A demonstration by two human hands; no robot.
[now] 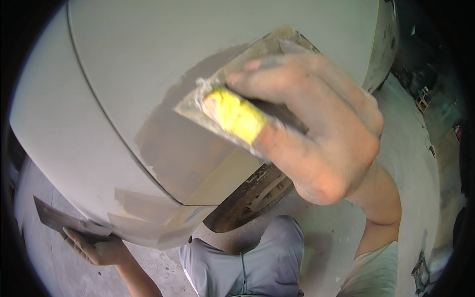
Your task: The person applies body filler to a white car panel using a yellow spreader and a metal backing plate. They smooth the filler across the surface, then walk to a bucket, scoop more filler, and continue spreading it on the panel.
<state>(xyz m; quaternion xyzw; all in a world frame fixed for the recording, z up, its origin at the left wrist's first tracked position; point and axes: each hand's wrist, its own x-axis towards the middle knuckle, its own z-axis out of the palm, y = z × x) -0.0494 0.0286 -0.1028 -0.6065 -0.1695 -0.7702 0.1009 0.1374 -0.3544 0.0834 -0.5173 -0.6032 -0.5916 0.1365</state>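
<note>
My right hand is raised in front of a pale car body panel. Its fingers are closed on a flat, putty-smeared spreader, whose blade lies against or just over the panel; the hand hides part of it. A yellow wrapping covers the thumb. Grey-brown putty forms a wide smeared patch beneath the spreader. Lower left, my left hand grips a thin dark putty plate from below, with some grey putty at its near end.
A dark curved seam runs down between the panels. Further filler patches lie on the lower corner near the left hand. A wheel sits under the body edge, close to my knees. Concrete floor and clutter are at right.
</note>
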